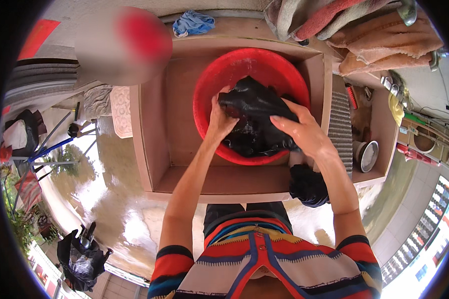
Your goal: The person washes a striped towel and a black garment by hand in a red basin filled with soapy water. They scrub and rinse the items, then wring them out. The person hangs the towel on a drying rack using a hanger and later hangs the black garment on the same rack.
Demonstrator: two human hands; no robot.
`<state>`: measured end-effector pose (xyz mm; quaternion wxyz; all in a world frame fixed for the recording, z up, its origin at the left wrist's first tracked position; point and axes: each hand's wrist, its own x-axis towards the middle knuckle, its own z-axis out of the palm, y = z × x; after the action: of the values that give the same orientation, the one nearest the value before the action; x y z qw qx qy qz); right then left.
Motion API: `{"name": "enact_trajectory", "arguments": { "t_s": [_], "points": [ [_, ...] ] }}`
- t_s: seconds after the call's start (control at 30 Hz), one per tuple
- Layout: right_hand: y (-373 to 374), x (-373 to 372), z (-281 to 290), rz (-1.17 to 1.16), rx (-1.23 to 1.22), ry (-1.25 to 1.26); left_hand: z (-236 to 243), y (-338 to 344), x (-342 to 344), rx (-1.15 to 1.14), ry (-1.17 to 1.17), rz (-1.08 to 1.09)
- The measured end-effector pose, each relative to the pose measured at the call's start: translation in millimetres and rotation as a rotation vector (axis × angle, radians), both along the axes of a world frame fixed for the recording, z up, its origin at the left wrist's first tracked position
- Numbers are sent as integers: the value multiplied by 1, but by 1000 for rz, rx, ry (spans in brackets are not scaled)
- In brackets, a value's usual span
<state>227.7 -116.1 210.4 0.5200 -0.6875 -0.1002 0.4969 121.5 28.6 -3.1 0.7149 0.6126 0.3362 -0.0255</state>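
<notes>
A wet, shiny black cloth (257, 107) is bunched over a red plastic basin (201, 99), with its lower part down inside. The basin stands in a brown rectangular sink (179, 124). My left hand (220, 119) grips the cloth's left side, thumb toward the middle. On the right side, my right hand (307, 130) is closed on the same cloth, its thumb lying over the top. The fingertips of both hands are partly hidden by the folds. Another black cloth bundle (309, 186) hangs over the sink's front edge, below my right wrist.
To the sink's right is a ridged washing surface (340, 124), then a compartment with a round metal-rimmed bowl (368, 156) and a red brush (352, 97). Brown towels (384, 45) hang at the back right. A blue cloth (194, 23) lies on the back ledge.
</notes>
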Motion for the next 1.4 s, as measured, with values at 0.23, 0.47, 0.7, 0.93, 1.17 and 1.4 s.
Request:
{"name": "enact_trajectory", "arguments": {
  "t_s": [0.23,0.47,0.7,0.93,1.17,1.4],
  "points": [
    [-18,5,33,-486,269,448,12,9,29,-678,-173,-91],
    [-38,39,-12,-496,376,540,7,26,3,-343,-209,27],
    [-41,38,1,-555,430,538,141,92,-33,-339,-420,83],
    [-63,83,-143,168,-430,-542,98,60,-2,511,-329,-264],
    [2,66,-172,109,-633,-1146,14,30,46,1155,438,-417],
    [-15,7,-268,380,-609,-1222,-23,-25,32,1205,582,-458]
  ]
}}
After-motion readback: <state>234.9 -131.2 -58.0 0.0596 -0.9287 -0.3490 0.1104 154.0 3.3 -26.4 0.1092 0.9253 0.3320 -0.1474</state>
